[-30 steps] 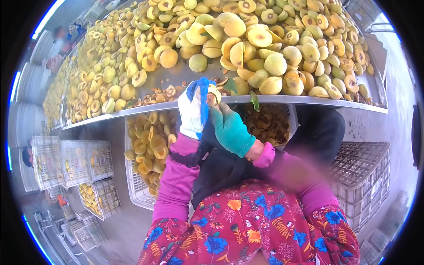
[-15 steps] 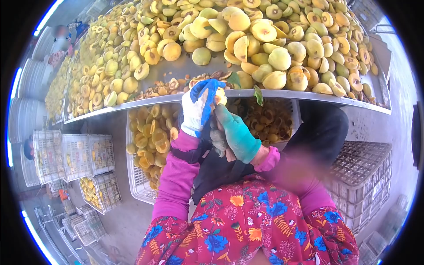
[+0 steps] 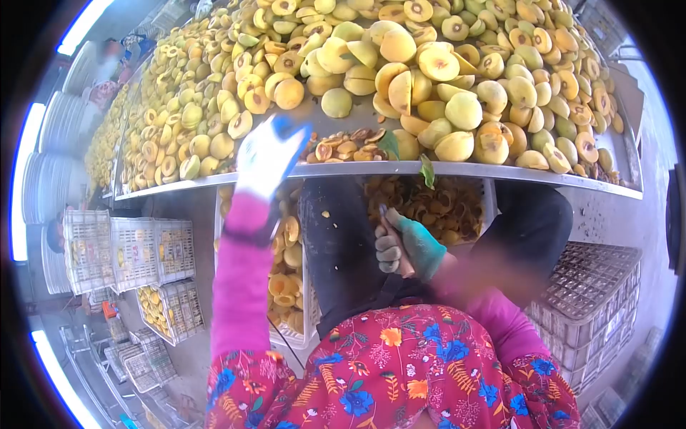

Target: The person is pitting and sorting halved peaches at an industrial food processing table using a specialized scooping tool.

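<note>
My left hand (image 3: 268,157), in a white glove with blue on the palm side, is smeared by motion above the near edge of the metal table (image 3: 371,169). Close to it lie yellow peach halves (image 3: 289,93) and a small heap of pits and scraps (image 3: 346,145). Whether its fingers hold anything is hidden by the blur. My right hand (image 3: 411,247), in a grey and teal glove, is closed around a wooden-handled tool (image 3: 405,269) whose small metal tip points up. It is above my lap, below the table edge.
Under the table sit a white crate of peach halves (image 3: 287,286) and a container of peels and scraps (image 3: 450,214). An upturned grey crate (image 3: 589,279) stands at right, stacked white crates (image 3: 132,247) at left. A person (image 3: 107,64) is at the far left.
My left hand has left my right hand and moved left over the table. My right hand, still round the tool, has dropped toward my lap. The fruit piece between them is gone from there.
</note>
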A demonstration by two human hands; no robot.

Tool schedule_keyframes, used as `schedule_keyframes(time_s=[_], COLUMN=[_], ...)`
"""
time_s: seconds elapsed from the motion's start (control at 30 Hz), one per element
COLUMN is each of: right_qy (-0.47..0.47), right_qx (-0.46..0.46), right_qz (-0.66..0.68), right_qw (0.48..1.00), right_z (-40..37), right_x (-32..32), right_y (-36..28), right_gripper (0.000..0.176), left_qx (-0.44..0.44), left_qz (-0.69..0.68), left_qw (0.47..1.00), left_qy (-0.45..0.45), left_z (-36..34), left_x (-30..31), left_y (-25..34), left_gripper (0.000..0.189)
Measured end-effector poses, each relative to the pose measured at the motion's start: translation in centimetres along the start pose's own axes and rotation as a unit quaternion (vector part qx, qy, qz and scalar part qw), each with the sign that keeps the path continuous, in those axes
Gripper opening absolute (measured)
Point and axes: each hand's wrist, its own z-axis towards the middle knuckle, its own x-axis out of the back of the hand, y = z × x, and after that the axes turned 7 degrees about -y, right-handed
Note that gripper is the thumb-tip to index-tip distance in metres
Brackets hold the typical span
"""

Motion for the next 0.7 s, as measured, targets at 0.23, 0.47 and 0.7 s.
schedule_keyframes(time_s=[0.23, 0.47, 0.7], right_qy=[0.088, 0.179, 0.186], right_qx=[0.166, 0.441, 0.502], right_qz=[-0.257, -0.602, -0.659], right_qw=[0.948, 0.641, 0.529], right_z=[-1.5, 1.1, 2.3], right_x=[-6.6, -6.8, -7.9], right_y=[-1.3, -4.0, -2.2], right_gripper=[0.041, 0.028, 0.028], left_qx=[-0.054, 0.060, -0.070], left_qz=[0.076, -0.798, -0.499], left_qw=[0.979, 0.576, 0.858], left_qy=[-0.184, -0.168, 0.099], left_z=[13.7, 3.9, 0.0], left_x=[-6.1, -3.0, -4.1], left_y=[0.2, 2.4, 7.9], left_gripper=[0.059, 0.036, 0.021])
